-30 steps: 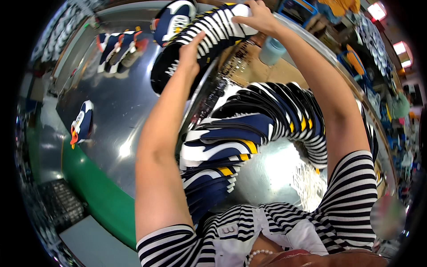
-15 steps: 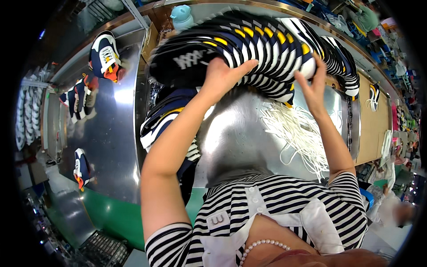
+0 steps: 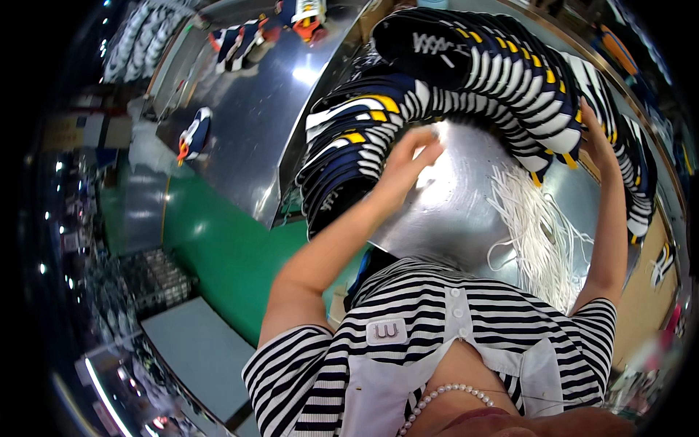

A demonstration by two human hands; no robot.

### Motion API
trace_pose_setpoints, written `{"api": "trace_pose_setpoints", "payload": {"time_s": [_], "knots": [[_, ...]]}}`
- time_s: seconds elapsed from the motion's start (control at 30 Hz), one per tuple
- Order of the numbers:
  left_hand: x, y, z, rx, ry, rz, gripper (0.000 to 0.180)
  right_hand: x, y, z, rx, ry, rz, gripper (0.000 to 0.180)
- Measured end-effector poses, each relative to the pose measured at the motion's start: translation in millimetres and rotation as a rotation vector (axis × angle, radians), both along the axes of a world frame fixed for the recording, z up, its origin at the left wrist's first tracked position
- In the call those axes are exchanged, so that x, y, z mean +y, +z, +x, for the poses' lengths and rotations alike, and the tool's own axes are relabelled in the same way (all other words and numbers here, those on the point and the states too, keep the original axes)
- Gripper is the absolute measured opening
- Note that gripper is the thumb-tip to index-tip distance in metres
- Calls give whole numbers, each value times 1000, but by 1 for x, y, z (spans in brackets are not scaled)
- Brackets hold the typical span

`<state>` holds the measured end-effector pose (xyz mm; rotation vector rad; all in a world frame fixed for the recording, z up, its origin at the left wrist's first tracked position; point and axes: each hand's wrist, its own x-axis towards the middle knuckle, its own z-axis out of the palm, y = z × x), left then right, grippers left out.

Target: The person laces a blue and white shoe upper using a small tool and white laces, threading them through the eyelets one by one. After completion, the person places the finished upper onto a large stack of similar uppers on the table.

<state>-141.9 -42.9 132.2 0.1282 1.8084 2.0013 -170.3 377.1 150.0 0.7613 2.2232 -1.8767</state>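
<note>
A long curved row of nested shoe uppers [image 3: 502, 80], navy and black with white stripes and yellow tabs, lies across the metal table. A second stack of uppers [image 3: 357, 138] bends toward me on the left. My left hand [image 3: 413, 162], slightly blurred, is just beside that left stack, apart from it, with thumb and fingers spread and nothing held. At the right end of the long row, my right hand [image 3: 598, 146] reaches up with stretched fingers against the toe ends. Part of that hand is hidden by the uppers.
White shoelaces [image 3: 539, 233] lie in a loose bundle on the metal table [image 3: 451, 204]. More uppers [image 3: 633, 167] line the far right edge. On the metal surface to the left are a small shoe [image 3: 195, 135] and another shoe [image 3: 244, 44]. A dark crate [image 3: 149, 277] stands lower left.
Both hands held the row of uppers raised; now it rests at the table's far side. My left hand has let go and drawn back. The whole view has shifted.
</note>
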Motion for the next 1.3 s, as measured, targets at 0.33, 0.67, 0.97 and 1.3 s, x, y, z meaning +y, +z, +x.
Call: {"api": "trace_pose_setpoints", "payload": {"time_s": [0.33,0.67,0.97,1.3], "knots": [[-65,-77,-12,-122,832,515,57,10,-15,-14,-24,147,-270,83],[-88,-59,-3,-362,1053,428,25,-10,4,-6,-74,54,-325,87],[-130,44,61,-279,902,394,38,-4,-6,-10,-73,151,-422,89],[21,59,-156,-274,277,167,23,2,-29,-19,-8,227,-437,80]]}}
